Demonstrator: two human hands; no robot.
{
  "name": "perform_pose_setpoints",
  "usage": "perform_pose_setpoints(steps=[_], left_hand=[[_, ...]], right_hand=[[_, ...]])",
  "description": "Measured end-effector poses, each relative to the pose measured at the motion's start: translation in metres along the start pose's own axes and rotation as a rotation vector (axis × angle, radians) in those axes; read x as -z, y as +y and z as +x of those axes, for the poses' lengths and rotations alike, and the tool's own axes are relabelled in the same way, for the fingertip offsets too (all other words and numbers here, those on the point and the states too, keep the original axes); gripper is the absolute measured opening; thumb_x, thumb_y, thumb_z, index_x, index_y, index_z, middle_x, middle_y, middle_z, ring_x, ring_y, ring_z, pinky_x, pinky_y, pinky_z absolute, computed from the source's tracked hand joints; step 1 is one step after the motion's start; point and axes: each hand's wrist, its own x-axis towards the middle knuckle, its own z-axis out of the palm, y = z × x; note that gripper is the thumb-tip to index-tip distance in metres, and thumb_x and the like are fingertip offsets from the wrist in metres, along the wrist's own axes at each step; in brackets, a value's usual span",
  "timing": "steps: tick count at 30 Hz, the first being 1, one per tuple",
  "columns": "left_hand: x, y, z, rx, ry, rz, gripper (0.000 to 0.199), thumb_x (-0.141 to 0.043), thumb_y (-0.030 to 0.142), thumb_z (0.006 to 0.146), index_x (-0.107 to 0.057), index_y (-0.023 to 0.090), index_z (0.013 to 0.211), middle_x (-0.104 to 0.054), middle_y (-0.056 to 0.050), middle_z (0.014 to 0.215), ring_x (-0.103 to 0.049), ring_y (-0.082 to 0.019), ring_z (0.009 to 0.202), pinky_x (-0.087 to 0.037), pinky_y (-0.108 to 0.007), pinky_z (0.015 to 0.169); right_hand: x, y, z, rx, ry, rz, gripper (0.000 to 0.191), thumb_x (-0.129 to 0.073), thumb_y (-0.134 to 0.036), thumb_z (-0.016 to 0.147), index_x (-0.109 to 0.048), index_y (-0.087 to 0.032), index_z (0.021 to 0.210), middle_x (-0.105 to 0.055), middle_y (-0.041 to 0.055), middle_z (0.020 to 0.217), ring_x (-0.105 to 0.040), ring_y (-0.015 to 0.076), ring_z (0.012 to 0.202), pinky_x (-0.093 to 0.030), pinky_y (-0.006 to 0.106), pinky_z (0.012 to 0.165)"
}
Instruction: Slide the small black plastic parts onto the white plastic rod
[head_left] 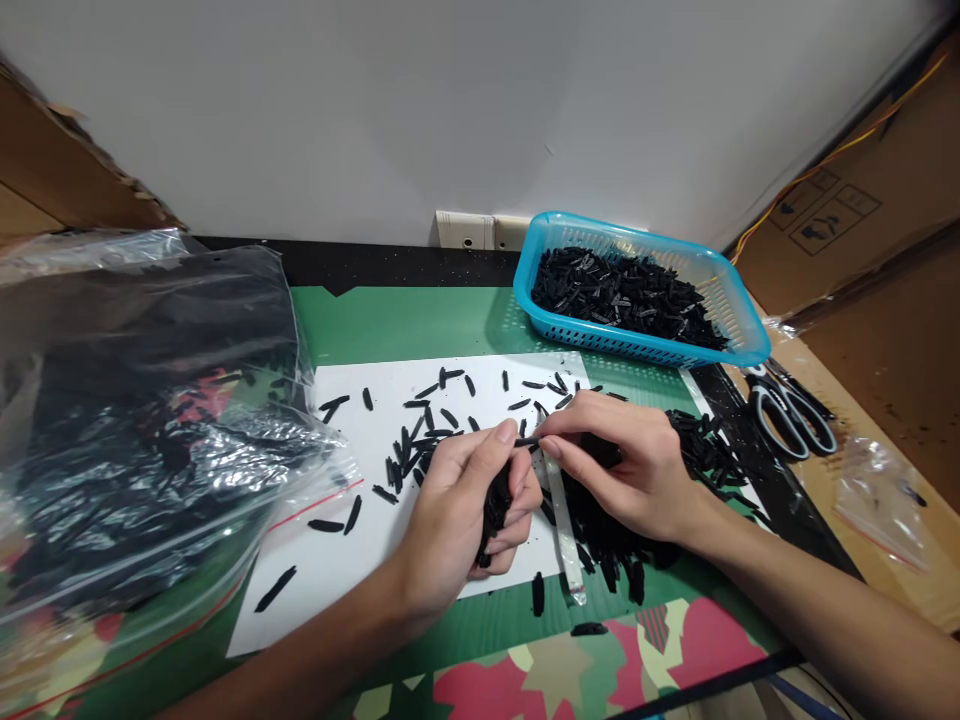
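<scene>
My left hand (469, 500) is closed around a bundle of small black strips (493, 515) in its palm. One thin black strip (527, 441) juts from between its thumb and forefinger. The thumb and forefinger of my right hand (619, 460) pinch the other end of that strip. Just below the right fingertips, a narrow whitish strip (564, 530) slants down toward me; whether the right hand touches it I cannot tell. Under and beside the right hand lies a dark pile of black strips (611, 545). More loose strips (409, 450) are scattered over a white sheet (337, 385).
A blue plastic basket (645, 350) of black pieces stands at the back right. To the left are clear zip bags (150, 420) with black contents. Scissors (791, 415) and a small plastic bag (881, 495) lie at the right, beside a cardboard box (847, 220). Wall sockets (480, 232) sit behind.
</scene>
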Motion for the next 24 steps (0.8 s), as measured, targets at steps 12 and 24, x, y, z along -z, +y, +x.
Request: perform_pose_setpoints(steps=[12, 24], left_hand=[[0.0011, -0.0019, 0.001, 0.013, -0.02, 0.027, 0.046, -0.071, 0.054, 0.092, -0.05, 0.019, 0.071, -0.045, 0.006, 0.057, -0.03, -0.004, 0.04, -0.019, -0.009, 0.032], [0.0002, -0.0023, 0.002, 0.029, -0.014, 0.045, 0.049, -0.073, 0.057, 0.089, -0.049, 0.019, 0.07, -0.043, 0.006, 0.055, -0.028, -0.003, 0.039, -0.017, -0.009, 0.032]], right_hand=[[-0.0028, 0.0049, -0.0017, -0.004, -0.005, -0.024, 0.013, -0.057, -0.016, 0.104, -0.068, -0.018, 0.098, -0.072, 0.0053, 0.085, -0.064, 0.0166, 0.076, -0.052, 0.031, 0.07], [-0.0024, 0.0085, -0.0025, -0.025, -0.025, 0.012, 0.012, -0.056, -0.017, 0.104, -0.066, -0.019, 0.097, -0.07, 0.0041, 0.084, -0.063, 0.016, 0.075, -0.05, 0.03, 0.069]])
